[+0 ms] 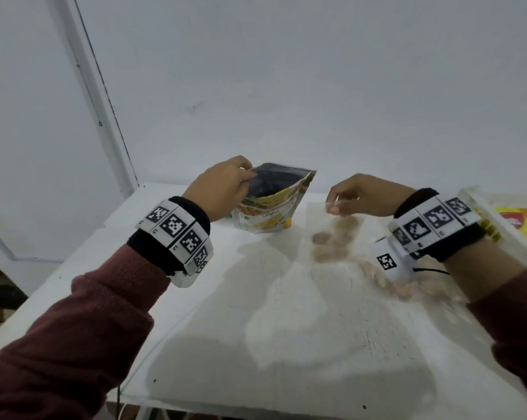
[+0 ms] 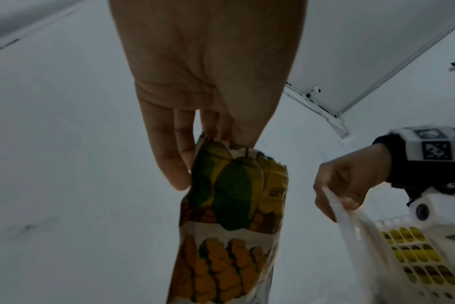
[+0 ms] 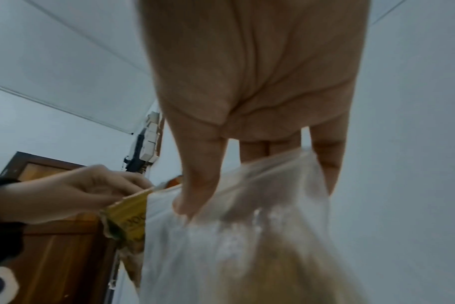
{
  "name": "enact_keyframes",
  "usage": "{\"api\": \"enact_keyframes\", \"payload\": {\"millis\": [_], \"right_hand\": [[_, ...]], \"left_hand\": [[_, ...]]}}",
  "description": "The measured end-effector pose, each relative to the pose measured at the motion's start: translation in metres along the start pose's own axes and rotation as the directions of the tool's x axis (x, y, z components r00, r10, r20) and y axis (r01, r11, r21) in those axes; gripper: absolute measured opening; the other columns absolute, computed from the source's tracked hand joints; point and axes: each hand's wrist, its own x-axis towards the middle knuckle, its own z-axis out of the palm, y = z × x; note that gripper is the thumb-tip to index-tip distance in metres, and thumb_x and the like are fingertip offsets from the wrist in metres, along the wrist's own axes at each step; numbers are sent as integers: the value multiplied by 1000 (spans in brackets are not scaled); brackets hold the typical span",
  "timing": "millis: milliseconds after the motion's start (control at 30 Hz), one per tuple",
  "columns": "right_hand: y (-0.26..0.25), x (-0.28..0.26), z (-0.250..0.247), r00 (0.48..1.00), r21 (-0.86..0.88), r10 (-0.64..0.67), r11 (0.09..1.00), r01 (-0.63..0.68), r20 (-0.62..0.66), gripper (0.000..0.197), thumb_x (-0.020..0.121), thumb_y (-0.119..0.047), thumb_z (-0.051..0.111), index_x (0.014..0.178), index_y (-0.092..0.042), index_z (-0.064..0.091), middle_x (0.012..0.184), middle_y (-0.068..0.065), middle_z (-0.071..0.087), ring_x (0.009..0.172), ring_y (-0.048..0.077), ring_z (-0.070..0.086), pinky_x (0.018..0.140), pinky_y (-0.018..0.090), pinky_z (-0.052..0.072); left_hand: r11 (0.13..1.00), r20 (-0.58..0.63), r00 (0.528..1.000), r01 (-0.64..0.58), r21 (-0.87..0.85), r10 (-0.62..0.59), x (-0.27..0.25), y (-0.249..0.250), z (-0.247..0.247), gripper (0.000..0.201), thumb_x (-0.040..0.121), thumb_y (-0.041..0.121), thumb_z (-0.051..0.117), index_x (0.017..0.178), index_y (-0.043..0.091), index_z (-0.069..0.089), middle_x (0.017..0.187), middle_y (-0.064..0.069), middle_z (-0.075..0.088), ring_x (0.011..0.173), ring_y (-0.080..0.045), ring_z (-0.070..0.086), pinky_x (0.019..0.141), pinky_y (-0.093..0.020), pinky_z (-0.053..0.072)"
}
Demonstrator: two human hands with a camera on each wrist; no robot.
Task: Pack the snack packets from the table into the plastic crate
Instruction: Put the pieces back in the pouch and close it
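Now, left hand: pinches the chips packet by its top edge.
Right hand: pinches the clear packet, seemingly hanging long axis down.
Crate: far right, nearest the right hand.

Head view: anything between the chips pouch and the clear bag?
Nothing: bare white table between chips pouch and clear bag, per head view.

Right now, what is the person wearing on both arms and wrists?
Both arms wear dark red knit sleeves. Each wrist has a black cuff under a band of white blocks printed with black-and-white square markers: left wrist band, right wrist band. A white camera housing with its own marker hangs under the right wrist, and a thin black cable leaves it.
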Motion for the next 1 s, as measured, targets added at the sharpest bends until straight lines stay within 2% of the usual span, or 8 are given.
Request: {"api": "enact_keyframes", "payload": {"millis": [267, 367, 467, 600, 733, 900, 967, 1000], "right_hand": [[-2, -2, 37, 998, -120, 21, 992, -28, -62, 21, 97, -14, 44, 102, -12, 64, 94, 3, 64, 81, 20, 53, 74, 24, 40], [0, -4, 49, 991, 4, 60, 998, -60, -118, 19, 99, -12, 36, 111, -22, 46, 67, 2, 48, 61, 18, 43, 61, 20, 36], [0, -4, 56, 985, 99, 47, 995, -30, -168, 17, 98, -8, 34, 104, -22, 39, 56, -3, 29, 52, 12, 27, 53, 16, 29], [1, -3, 63, 979, 119, 99, 990, -78, -181, 4, 94, -23, 50, 91, -22, 51, 64, -5, 39, 59, 11, 37, 60, 22, 31], [0, -7, 68, 987, -2, 140, 990, -141, -73, 43, 70, -28, 79, 98, -26, 47, 95, -7, 46, 89, 11, 46, 74, 25, 36], [2, -11, 75, 984, -419, 87, 897, -144, -153, 44, 72, -36, 75, 112, -25, 59, 121, -3, 43, 117, 16, 41, 105, 33, 17], [0, -13, 81, 973, -516, 20, 845, -140, -231, 43, 65, -37, 79, 105, -24, 67, 123, 1, 46, 118, 22, 44, 105, 43, 21], [-2, -13, 83, 964, -566, -32, 815, -127, -263, 43, 53, -37, 86, 92, -23, 72, 111, 4, 54, 104, 26, 54, 94, 47, 35]], "left_hand": [[1000, 22, 999, -23, 2, 23, -3, 2, 0, 35, 95, 9, 40, 124, 7, 59, 128, -6, 52, 104, -26, 55, 87, -30, 42], [1000, 25, 1000, -19, -3, 19, -5, 1, -1, 35, 95, 9, 40, 125, 8, 58, 128, -6, 51, 104, -25, 56, 87, -31, 43], [1000, 23, 1000, -12, -6, 12, -6, 0, -1, 35, 95, 9, 41, 126, 8, 57, 129, -5, 51, 105, -25, 56, 88, -30, 43], [1000, 26, 1000, -6, -14, 6, -7, 0, -2, 35, 96, 9, 40, 126, 8, 57, 129, -6, 51, 106, -25, 55, 88, -31, 43], [1000, 29, 1000, 4, -3, -4, -8, 1, -2, 35, 96, 11, 40, 126, 9, 57, 131, -4, 49, 107, -24, 54, 88, -31, 43], [999, 46, 999, 19, -45, -17, -9, 1, -3, 35, 96, 14, 41, 130, 11, 54, 132, -3, 48, 111, -22, 52, 90, -26, 39], [996, 74, 997, 33, -88, -26, -10, 1, -4, 37, 95, 13, 43, 132, 12, 51, 133, -5, 46, 115, -22, 49, 91, -19, 33], [993, 92, 995, 44, -112, -34, -10, 1, -4, 39, 95, 12, 44, 133, 12, 50, 133, -7, 45, 117, -22, 47, 90, -17, 30]]}}
